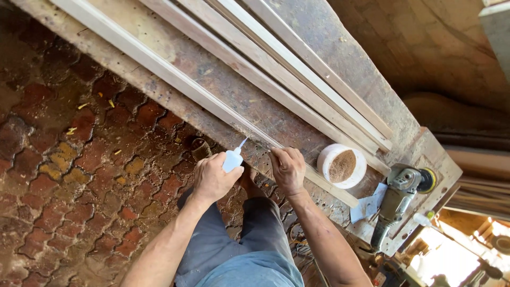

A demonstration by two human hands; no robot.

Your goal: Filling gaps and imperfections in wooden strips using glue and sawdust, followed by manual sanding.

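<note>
left hand (211, 178) wrapped around a small squeeze bottle (232, 159), nozzle aimed at the near wooden strip (212, 101) on the bench (297, 127); right hand (287, 169) pressed flat, pinning that strip; judging by position, gluing barely begun, other strips untouched

wooden strips (297, 79): far ends cut off (top edge) | bottle (232, 159): body mostly hidden by left hand (212, 178)

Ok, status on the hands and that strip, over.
Left hand shut on glue bottle, nozzle at the wood strip. Right hand pressing on strip. Sawdust tub and grinder sit beside, clear.
</note>
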